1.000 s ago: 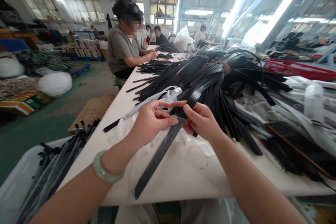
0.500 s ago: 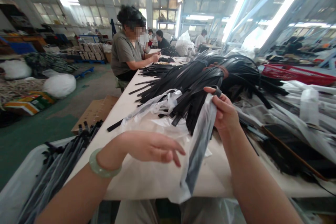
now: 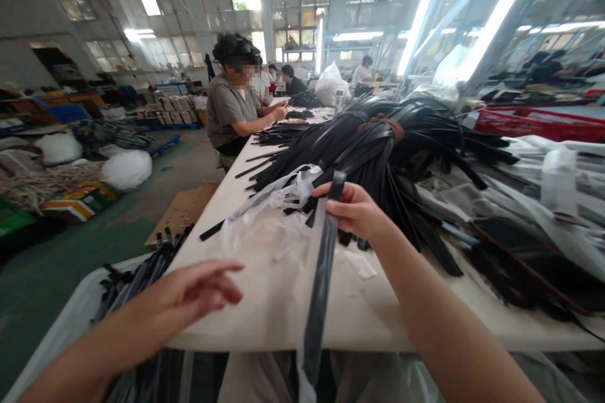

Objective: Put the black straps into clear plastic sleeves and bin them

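Observation:
My right hand (image 3: 355,211) pinches the top end of a long black strap (image 3: 321,289), which hangs down past the front edge of the white table (image 3: 283,315). A thin clear plastic sleeve seems to cling to the strap's lower part. My left hand (image 3: 189,293) hovers open above the table's front left corner, fingers stretched out, holding nothing. A big heap of black straps (image 3: 378,138) lies just beyond my right hand, with crumpled clear plastic bags (image 3: 269,214) in front of it.
A white bin (image 3: 57,340) with several dark straps stands at the table's left. A co-worker (image 3: 231,101) sits further along the left side, handling straps. More plastic-wrapped straps (image 3: 543,201) and a red crate (image 3: 539,123) lie to the right. A flat cardboard sheet (image 3: 182,211) rests on the floor.
My right hand has drawn the strap nearer and lower, so it hangs straight over the table edge. My left hand has moved left and down, away from the strap, toward the bin.

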{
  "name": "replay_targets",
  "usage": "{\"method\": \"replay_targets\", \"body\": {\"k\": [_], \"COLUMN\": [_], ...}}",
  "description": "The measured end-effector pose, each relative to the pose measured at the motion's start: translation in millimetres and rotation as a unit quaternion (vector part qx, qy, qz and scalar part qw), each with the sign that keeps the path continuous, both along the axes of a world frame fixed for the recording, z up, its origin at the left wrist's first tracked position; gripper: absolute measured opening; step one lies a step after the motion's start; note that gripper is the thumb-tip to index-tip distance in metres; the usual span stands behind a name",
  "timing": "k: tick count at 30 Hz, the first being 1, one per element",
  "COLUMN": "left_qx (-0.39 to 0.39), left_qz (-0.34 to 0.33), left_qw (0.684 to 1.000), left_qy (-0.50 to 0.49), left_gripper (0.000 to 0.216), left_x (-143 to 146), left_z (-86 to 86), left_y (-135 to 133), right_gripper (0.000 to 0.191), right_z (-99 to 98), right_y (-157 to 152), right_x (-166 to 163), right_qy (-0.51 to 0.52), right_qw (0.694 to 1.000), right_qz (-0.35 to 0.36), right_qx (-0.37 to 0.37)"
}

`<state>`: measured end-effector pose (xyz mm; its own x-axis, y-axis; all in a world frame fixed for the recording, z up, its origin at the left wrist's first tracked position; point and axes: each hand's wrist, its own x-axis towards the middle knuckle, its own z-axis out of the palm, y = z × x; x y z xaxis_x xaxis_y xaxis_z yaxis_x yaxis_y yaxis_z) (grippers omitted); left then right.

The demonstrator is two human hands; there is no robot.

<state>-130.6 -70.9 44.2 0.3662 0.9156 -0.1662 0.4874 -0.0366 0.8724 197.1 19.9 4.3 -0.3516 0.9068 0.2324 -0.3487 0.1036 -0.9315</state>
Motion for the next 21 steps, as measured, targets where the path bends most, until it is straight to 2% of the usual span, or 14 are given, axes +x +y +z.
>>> {"method": "replay_targets", "body": {"k": [3, 7, 9, 13, 17, 21], "left_qx": [-0.057, -0.240, -0.285, -0.296, -0.319, -0.344], "left_qz": [-0.002, -0.113, -0.139, -0.170, -0.171, -0.190], "left_qw": [0.990, 0.941, 0.916, 0.901, 0.889, 0.880], "left_qy": [-0.129, -0.212, -0.244, -0.267, -0.281, -0.267], "left_gripper": [0.049, 0.053, 0.049, 0.044, 0.047, 0.047], "left_x": [54.7, 115.3, 129.7, 132.3, 122.3, 115.0], "left_z": [-11.2, -30.9, -38.7, -48.9, -50.6, -48.6], "left_y": [40.5, 79.7, 88.5, 94.4, 93.2, 86.4], "right_gripper": [0.032, 0.030, 0.031, 0.033, 0.021, 0.037], "right_z": [-15.7, -23.8, -19.7, -7.0, -3.2, -6.2], "right_y": [-2.2, 3.8, 10.5, 21.0, 20.8, 22.0], "right_x": [-29.9, -34.6, -24.7, -5.3, -5.7, -8.7], "right_qy": [-0.056, -0.056, 0.007, 0.179, 0.178, 0.194], "right_qw": [0.997, 0.998, 0.998, 0.974, 0.970, 0.959], "right_qz": [0.042, -0.022, -0.056, -0.098, -0.131, -0.045], "right_qx": [0.019, 0.028, -0.011, -0.101, -0.096, -0.203]}}
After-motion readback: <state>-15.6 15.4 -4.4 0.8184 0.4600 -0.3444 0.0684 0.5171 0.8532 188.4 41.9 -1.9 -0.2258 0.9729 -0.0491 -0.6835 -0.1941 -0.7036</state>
